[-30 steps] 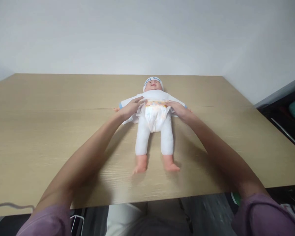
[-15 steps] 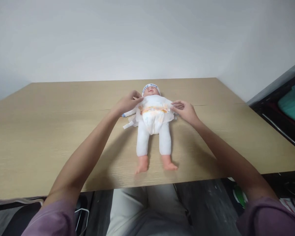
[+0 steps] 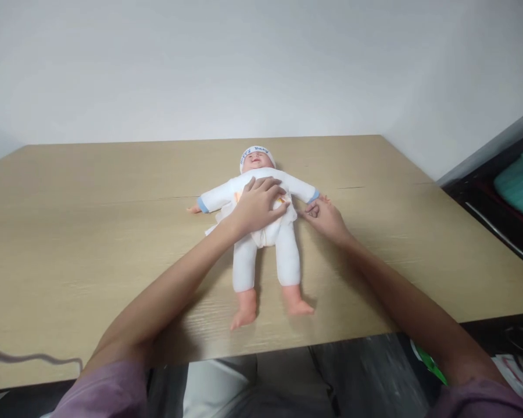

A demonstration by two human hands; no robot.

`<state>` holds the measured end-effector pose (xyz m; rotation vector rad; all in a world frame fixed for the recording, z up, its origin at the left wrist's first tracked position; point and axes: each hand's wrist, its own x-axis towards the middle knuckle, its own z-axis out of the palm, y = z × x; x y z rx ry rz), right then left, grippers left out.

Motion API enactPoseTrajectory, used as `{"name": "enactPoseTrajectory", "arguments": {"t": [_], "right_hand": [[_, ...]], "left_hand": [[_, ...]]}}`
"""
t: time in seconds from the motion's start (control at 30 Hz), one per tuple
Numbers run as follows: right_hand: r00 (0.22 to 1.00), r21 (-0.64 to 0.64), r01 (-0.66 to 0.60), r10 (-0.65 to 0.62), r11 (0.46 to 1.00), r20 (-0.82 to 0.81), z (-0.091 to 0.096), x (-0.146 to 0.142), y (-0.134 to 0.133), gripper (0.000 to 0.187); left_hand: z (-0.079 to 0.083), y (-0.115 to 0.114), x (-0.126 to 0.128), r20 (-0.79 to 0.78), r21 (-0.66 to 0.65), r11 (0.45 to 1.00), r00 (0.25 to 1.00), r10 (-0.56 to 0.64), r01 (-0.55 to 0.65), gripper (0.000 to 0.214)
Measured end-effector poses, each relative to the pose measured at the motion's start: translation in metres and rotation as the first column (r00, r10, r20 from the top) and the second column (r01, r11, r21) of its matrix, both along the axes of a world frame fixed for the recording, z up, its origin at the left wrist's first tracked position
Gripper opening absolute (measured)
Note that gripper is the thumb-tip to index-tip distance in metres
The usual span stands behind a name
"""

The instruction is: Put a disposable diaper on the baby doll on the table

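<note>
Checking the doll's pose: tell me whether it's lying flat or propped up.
Lying flat: the baby doll rests face up on the wooden table, legs stretched out, left hand on its belly.

My counter [image 3: 91,232] is pale wood grain, with a thin seam crossing it from nine to three o'clock. A plain white wall [image 3: 244,64] rises behind it at twelve. At three o'clock a dark shelf [image 3: 488,197] holds something teal [image 3: 520,183]. A grey cord [image 3: 30,358] trails along the near edge at eight o'clock.
</note>
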<state>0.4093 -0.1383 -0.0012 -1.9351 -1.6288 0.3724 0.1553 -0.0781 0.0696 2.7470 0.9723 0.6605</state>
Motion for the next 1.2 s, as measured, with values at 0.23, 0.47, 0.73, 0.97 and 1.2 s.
{"name": "enactPoseTrajectory", "arguments": {"t": [0.23, 0.47, 0.73, 0.97, 1.2], "right_hand": [[0.998, -0.103, -0.023, 0.016, 0.994, -0.065, 0.003, -0.003, -0.005, 0.037], [0.876, -0.036, -0.205, 0.167, 0.978, -0.453, 0.039, 0.010, -0.009, 0.057], [0.883, -0.064, -0.353, 0.309, 0.934, -0.353, 0.075, -0.044, 0.031, 0.044], [0.905, 0.316, -0.292, 0.368, 0.903, -0.215, 0.050, -0.066, 0.003, 0.025], [0.768, 0.399, -0.614, 0.632, 0.681, 0.105, 0.021, -0.038, -0.024, 0.056]], "left_hand": [[0.005, -0.004, -0.001, -0.003, -0.008, 1.000, 1.000, 0.005, -0.005, 0.032], [0.010, -0.006, -0.002, -0.010, -0.050, 0.999, 1.000, 0.017, -0.018, 0.051], [0.010, -0.006, -0.002, 0.008, -0.082, 0.997, 1.000, 0.017, -0.016, 0.053], [0.008, 0.000, -0.005, 0.010, -0.117, 0.993, 1.000, -0.019, 0.020, 0.056], [0.000, 0.005, -0.033, 0.149, -0.117, 0.972, 0.972, -0.184, 0.202, 0.063]]}}
